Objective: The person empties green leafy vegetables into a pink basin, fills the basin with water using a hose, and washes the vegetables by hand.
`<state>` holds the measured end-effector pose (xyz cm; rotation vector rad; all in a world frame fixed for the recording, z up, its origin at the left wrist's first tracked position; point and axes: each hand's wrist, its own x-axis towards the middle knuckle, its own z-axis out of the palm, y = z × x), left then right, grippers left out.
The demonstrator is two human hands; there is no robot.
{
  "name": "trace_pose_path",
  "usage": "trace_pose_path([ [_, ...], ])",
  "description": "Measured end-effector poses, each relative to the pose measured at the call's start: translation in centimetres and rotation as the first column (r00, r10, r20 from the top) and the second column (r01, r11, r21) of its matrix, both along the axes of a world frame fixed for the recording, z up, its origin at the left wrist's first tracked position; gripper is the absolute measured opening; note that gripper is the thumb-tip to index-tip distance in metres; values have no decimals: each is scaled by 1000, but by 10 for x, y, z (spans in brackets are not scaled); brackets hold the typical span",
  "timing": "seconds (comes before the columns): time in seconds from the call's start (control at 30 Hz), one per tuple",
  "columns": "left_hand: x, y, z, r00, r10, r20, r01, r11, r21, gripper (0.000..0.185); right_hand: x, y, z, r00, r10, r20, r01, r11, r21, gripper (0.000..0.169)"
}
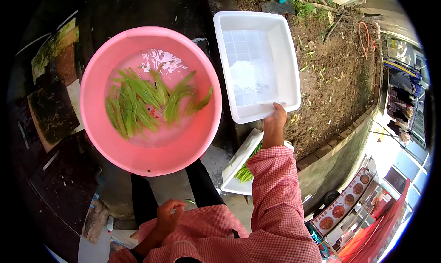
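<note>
My right hand [275,116] grips the near rim of a white rectangular plastic tub [293,63]. Its gridded bottom shines and holds no vegetables. To the left stands a large round pink plastic basin [151,163] with water in it. Long green leafy vegetables [132,104] lie in that water, mostly in the basin's left and middle. My left hand [169,216] hovers before my checked garment, below the basin, its fingers loosely curled around nothing visible. Under my right forearm, partly hidden, a second white plastic tub [241,159] holds thin green vegetables [245,173].
Beyond the white tub lies a bed of bare soil [327,80], edged by a low brick-topped wall [330,147]. Wet dark paving [220,152] runs between the containers. Boards [53,108] lie at far left. A food stall with a picture sign [344,201] stands at lower right.
</note>
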<state>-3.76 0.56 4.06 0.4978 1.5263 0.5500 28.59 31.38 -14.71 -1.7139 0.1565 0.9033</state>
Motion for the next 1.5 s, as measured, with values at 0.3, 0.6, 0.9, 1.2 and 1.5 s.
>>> trace_pose_path([
  [0.3,1,-21,-57,1000,-11,12,12,998,-57,10,11,-24,-83,978,185,-99,-174,979,103,45],
  [0.6,-53,14,-163,991,48,-124,-37,995,88,9,-59,-64,-9,997,62,-53,-66,994,-81,48],
  [0.9,-57,105,-311,831,-45,-555,229,936,266,48,-219,-143,-96,705,660,-260,-709,669,-225,45],
  [1.2,-25,121,-397,926,49,-374,-74,996,-54,63,-242,-124,-223,745,667,11,-663,743,-96,17],
  [1.5,-60,80,-359,660,602,449,-474,798,-373,20,-226,-145,-168,652,737,-176,-758,632,-160,9],
])
